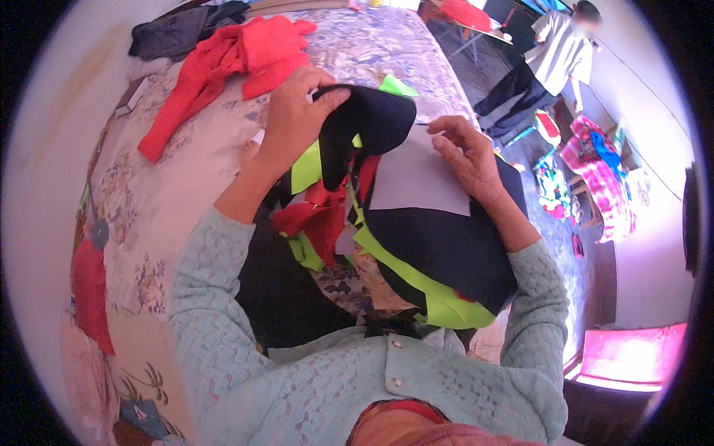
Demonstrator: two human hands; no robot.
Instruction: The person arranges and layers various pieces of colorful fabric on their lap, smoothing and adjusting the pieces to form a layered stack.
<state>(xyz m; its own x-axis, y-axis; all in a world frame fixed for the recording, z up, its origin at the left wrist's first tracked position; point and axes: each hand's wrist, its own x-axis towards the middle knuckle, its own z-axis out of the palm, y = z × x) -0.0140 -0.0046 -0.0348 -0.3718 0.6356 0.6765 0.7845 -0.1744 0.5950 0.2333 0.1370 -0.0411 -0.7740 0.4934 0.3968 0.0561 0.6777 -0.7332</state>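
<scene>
My left hand (297, 111) pinches the upper edge of a black piece of cloth (375, 111), which curls over and hangs down. To its right, my right hand (467, 152) is closed at the fingertips, with a thin, dark, narrow thing at them, too small to name. Below that hand, a pale grey sheet (420, 182), paper or cloth, lies on a larger black cloth (439, 238). Bright yellow-green cloth (454, 308) edges the black cloth. Between my forearms lie crumpled red cloth (320, 219) and more yellow-green scraps (305, 167).
A flowered bedspread (201, 223) spreads under the cloth. Beyond my left hand lie a red garment (230, 63) and dark clothes (175, 33). At the right, a person (554, 59) stands near a chair draped with pink checked cloth (599, 175).
</scene>
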